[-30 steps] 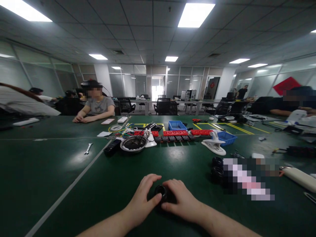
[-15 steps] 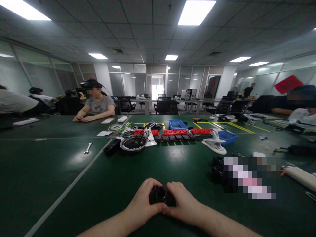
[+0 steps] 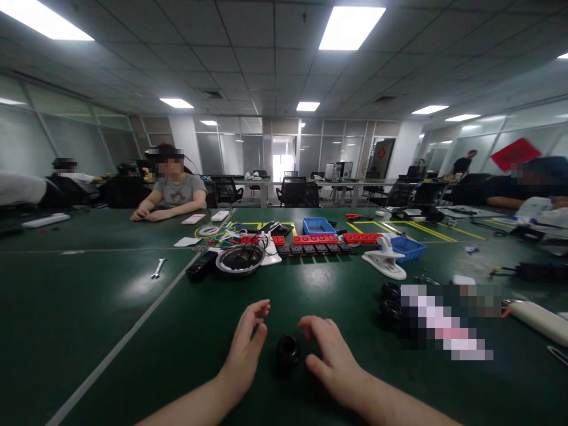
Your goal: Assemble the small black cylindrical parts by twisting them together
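Gap on both sides of black cylinder [image 3: 287, 353], between left hand [image 3: 242, 355] and right hand [image 3: 335, 358]. Counter [image 3: 199, 331] open leftward up to wrench [image 3: 158, 268]. Forward: bowl [image 3: 238, 272], red strips [image 3: 315, 239], white clamp [image 3: 384, 264] block. Right: black rings [image 3: 390, 312] in the way.

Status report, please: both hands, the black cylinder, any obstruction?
Left hand and right hand open, both off the black cylinder. Standing between them on the green table. Nothing seen blocking.

From where I stand, the dark inside of the small black cylinder [image 3: 286, 358] can't be made out, blocky blur masks a long object [image 3: 448, 328] rightward, and the forearms [image 3: 189, 401] run off the bottom edge.
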The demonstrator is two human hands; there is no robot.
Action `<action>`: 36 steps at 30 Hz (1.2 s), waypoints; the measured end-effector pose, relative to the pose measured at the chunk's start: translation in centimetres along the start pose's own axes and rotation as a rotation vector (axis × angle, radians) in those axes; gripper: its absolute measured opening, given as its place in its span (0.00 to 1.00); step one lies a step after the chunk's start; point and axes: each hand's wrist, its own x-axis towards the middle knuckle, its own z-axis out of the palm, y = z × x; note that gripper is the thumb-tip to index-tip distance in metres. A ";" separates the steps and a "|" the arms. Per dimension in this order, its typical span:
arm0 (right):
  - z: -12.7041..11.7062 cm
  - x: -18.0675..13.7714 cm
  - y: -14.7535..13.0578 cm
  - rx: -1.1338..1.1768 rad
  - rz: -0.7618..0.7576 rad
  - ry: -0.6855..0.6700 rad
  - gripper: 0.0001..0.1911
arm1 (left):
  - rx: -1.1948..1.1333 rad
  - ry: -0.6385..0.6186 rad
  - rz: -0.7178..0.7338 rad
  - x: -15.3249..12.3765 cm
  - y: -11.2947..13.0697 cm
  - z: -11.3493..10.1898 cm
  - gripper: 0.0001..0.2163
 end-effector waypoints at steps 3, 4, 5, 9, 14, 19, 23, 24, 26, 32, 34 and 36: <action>0.1 0.1 0.7 0.072 0.049 -0.046 0.31 | -0.157 0.066 -0.269 1.1 -0.7 -0.7 0.19; 0.2 0.1 1.0 0.095 0.072 -0.054 0.29 | -0.190 0.063 -0.354 1.4 -1.0 -0.8 0.19; 0.3 0.1 1.3 0.113 0.093 -0.054 0.27 | -0.219 0.057 -0.413 1.5 -1.2 -0.9 0.19; 0.7 0.1 2.1 0.140 0.124 -0.041 0.22 | -0.262 -0.022 -0.476 1.4 -1.8 -0.7 0.20; 0.8 0.3 2.1 0.180 0.120 -0.062 0.19 | -0.197 -0.011 -0.457 1.1 -1.0 -0.3 0.19; 0.8 0.5 1.9 0.199 0.123 -0.078 0.18 | -0.266 0.016 -0.398 1.5 -0.2 -0.2 0.21; 0.7 0.4 1.8 0.228 0.114 -0.080 0.18 | -0.285 -0.006 -0.343 1.5 -0.5 0.0 0.24; 0.7 0.4 1.8 0.241 0.113 -0.078 0.18 | -0.273 -0.012 -0.328 1.4 -0.6 0.0 0.25; 0.7 0.5 2.0 0.262 0.123 -0.069 0.18 | -0.239 -0.017 -0.299 1.4 -0.8 0.1 0.25; 0.9 1.0 2.1 0.148 0.125 0.020 0.17 | -0.131 -0.047 -0.212 1.2 -1.2 0.3 0.26; 0.9 1.1 1.6 0.067 0.086 0.025 0.17 | -0.101 -0.055 -0.179 1.1 -1.4 0.3 0.27; 0.9 1.0 1.1 -0.013 0.071 0.032 0.17 | -0.083 -0.063 -0.165 1.0 -1.6 0.4 0.27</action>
